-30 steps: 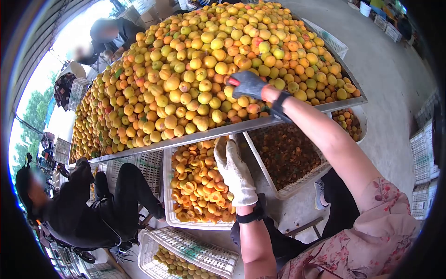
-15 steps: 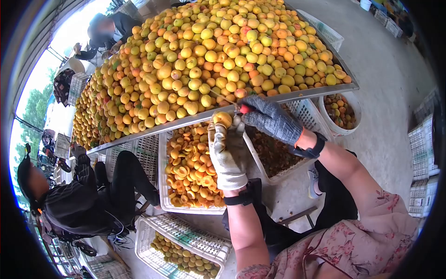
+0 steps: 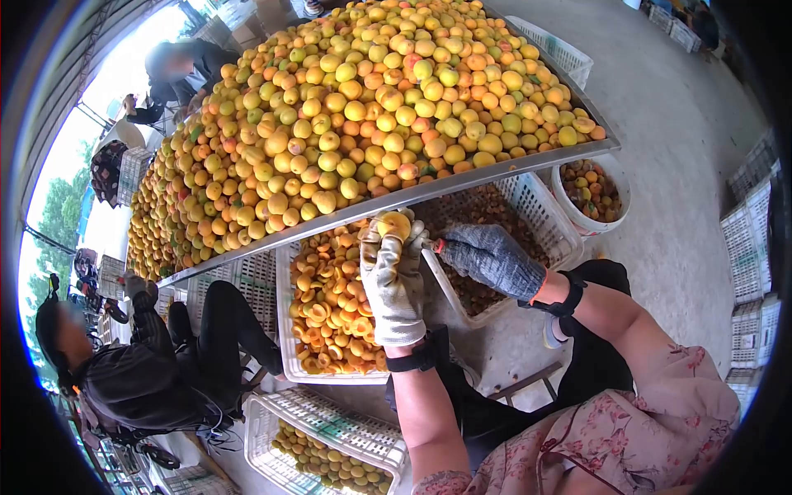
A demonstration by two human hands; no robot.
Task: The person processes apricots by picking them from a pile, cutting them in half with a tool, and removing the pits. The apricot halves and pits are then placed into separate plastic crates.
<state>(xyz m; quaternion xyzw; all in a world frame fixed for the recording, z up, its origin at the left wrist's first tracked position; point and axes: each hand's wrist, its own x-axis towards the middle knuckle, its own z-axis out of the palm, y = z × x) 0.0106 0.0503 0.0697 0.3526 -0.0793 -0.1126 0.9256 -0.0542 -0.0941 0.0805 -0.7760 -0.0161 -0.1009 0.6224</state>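
Note:
My left hand (image 3: 394,289), in a white glove, holds an apricot (image 3: 393,224) at its fingertips, just below the metal edge of the table (image 3: 462,180). Close on its right, my right hand (image 3: 492,260), in a grey glove, is closed round a tool whose red part (image 3: 439,246) shows at the fingers; the tool's far end is hidden by the left hand. A large heap of whole apricots (image 3: 363,107) covers the table. Below my left hand is a white crate of apricot halves (image 3: 318,309). Under my right hand stands a crate with dark brown pieces (image 3: 483,202).
A round white bucket (image 3: 596,194) of fruit stands at the right. Another crate (image 3: 330,429) holds yellow-green fruit at the bottom. A person in black (image 3: 157,375) sits at the left; another person (image 3: 186,74) is at the far side. Stacked crates (image 3: 749,264) stand far right.
My right hand has come down from the table edge to beside my left fingers, and the tool no longer points out over the heap. The view has shifted slightly.

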